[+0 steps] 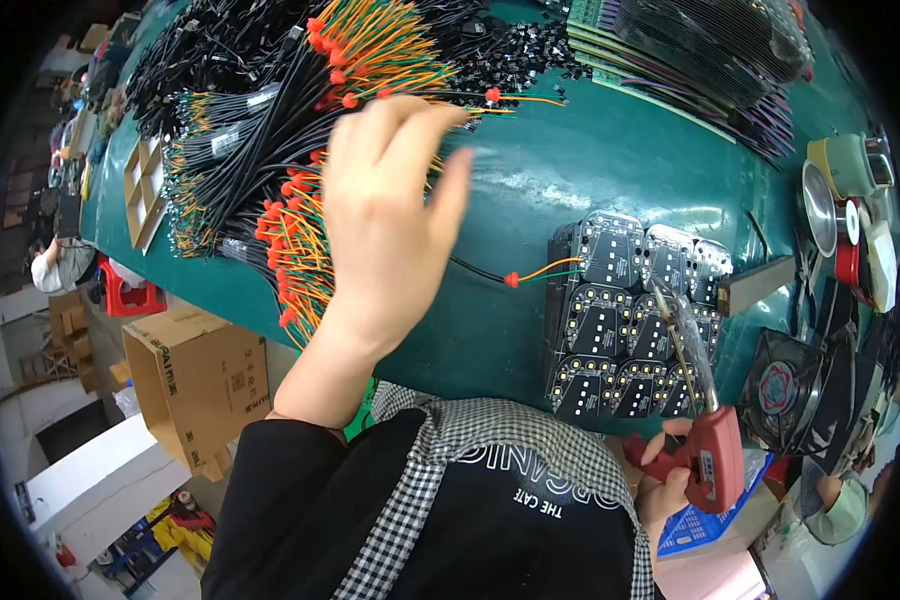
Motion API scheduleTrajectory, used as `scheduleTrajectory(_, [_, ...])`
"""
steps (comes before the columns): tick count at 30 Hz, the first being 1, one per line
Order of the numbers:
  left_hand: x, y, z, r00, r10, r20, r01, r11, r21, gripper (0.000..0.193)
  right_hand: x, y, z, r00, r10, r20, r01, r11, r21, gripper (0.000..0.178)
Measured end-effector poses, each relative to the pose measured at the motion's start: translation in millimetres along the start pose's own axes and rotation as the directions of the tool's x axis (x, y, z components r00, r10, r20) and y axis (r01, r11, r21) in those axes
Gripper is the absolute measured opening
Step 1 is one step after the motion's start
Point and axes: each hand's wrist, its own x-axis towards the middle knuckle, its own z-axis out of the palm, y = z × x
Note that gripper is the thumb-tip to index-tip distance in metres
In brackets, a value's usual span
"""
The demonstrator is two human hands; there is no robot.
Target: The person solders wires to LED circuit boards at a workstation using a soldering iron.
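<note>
My left hand [385, 200] reaches over the bundles of black cables, its thumb apart from its fingers. The fingertips are slightly blurred beside a cable with a red plug [492, 95] and orange wire ends; no grip on it shows. In my right hand [665, 475] is a red soldering gun [715, 460], its long tip pointing up across a block of black circuit boards [600, 330] with small white LEDs. Another cable, with a red plug [512, 280], runs from beneath my left hand to the upper left board; its orange and green wire ends touch that board's edge.
Cable bundles with red plugs [290, 240] cover the table's left side. Stacked strip boards [660, 85] lie at the far right. A metal bar [757, 285], a black fan [778, 388] and a solder spool [850, 165] stand right. A cardboard box [195, 375] is on the floor.
</note>
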Motion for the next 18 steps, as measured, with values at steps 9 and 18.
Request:
scheduleTrajectory(9, [6.4,-5.8,-0.8,0.993,0.08,-0.087,-0.072,0.994,0.088,0.007,-2.1,-1.2,-1.0,0.994,0.093,0.061,-0.09,0.995,-0.049,0.083])
scheduleTrajectory(18, [-43.3,51.8,-7.8,0.852,-0.038,0.522,0.326,0.819,-0.472,0.015,-10.8,0.5,-7.9,0.974,0.168,0.152,-0.175,0.984,0.038,0.079])
